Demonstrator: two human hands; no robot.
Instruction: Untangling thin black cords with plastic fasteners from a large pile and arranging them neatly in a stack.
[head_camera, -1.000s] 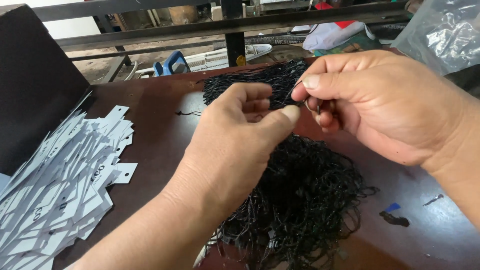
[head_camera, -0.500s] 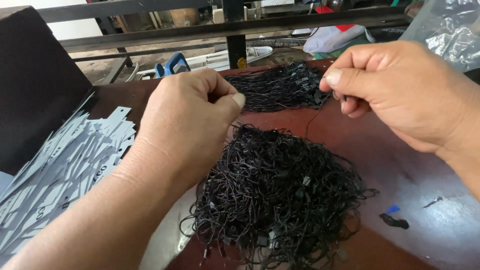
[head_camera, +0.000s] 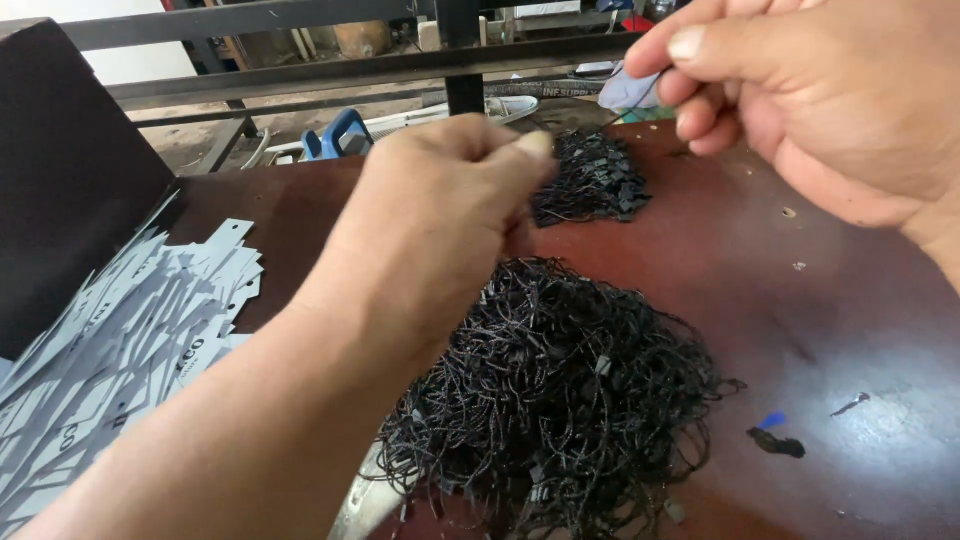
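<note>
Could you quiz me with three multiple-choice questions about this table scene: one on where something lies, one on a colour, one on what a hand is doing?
1. Where does the pile of pale paper tags lie?
A. left side of the table
B. right side
C. on the big cord heap

2. What colour is the large heap of cords?
A. white
B. black
C. red

3. How is the right hand held?
A. flat on the table
B. raised, fingertips pinched together
C. resting on the tags

Answers: 1 A, the tags spread beside the left hand; 2 B, every strand is black; 3 B, it is raised above the brown table, thumb against fingers.
</note>
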